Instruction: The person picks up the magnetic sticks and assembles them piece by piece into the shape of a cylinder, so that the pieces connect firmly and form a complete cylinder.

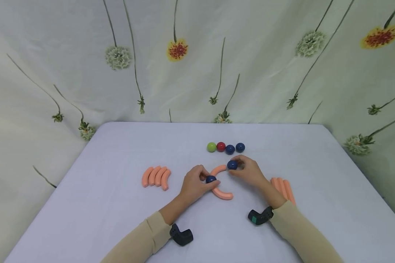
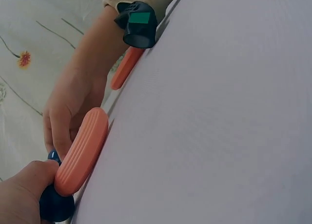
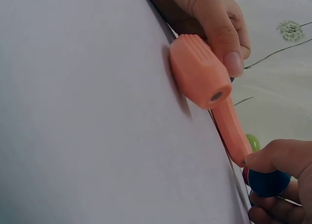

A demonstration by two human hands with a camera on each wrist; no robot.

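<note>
My left hand (image 1: 195, 184) pinches a dark blue ball (image 1: 211, 179) between thumb and fingers. Two curved orange rods meet at that ball and form an open arc: the upper curved rod (image 1: 219, 169) leads away to the right, the lower curved rod (image 1: 224, 195) bends toward the near side. My right hand (image 1: 248, 171) pinches a second blue ball (image 1: 232, 165) right at the free end of the upper rod. In the right wrist view the lower rod (image 3: 197, 72) shows a small dark round spot in its end face, and the right thumb lies by the upper rod's tip (image 3: 233, 131).
Behind the hands stand a green ball (image 1: 211, 147), a red ball (image 1: 221, 147) and two more blue balls (image 1: 230, 149) in a row. Several curved orange rods (image 1: 156, 176) lie to the left. Straight orange rods (image 1: 283, 188) lie under the right forearm's side. White cloth covers the table (image 1: 118, 219).
</note>
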